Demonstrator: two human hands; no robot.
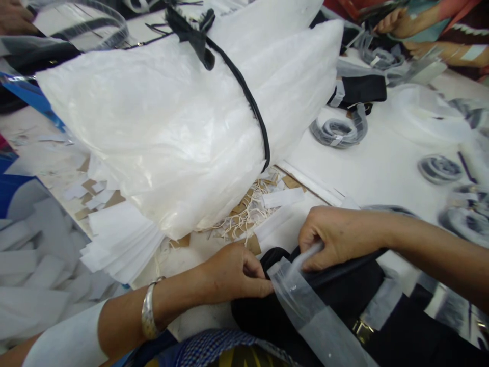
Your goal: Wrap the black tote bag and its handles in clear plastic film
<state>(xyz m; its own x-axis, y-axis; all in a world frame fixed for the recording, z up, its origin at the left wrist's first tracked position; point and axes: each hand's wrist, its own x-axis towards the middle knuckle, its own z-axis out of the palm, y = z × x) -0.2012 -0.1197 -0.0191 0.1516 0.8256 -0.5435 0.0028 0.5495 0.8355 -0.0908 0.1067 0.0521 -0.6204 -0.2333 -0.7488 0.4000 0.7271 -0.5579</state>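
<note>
A black bag [355,285] lies at the table's near edge, close to my body, with a brass-coloured clasp [362,330] on it. A strip of translucent plastic wrap [317,318] runs down across the bag. My right hand [330,237] is closed, pinching the upper end of this wrap above the bag. My left hand [239,272], with a metal bangle on the wrist, is closed in a pinch at the bag's left end, beside the wrap and a black loop. What exactly lies between the left fingertips is partly hidden.
A big white plastic bundle [183,117] tied with black cord fills the back middle. White paper sheets [122,237] and strung tags [246,214] lie before it. Rolled wrapped straps [338,133] lie on the right. Another person's hands [397,25] work at the top right.
</note>
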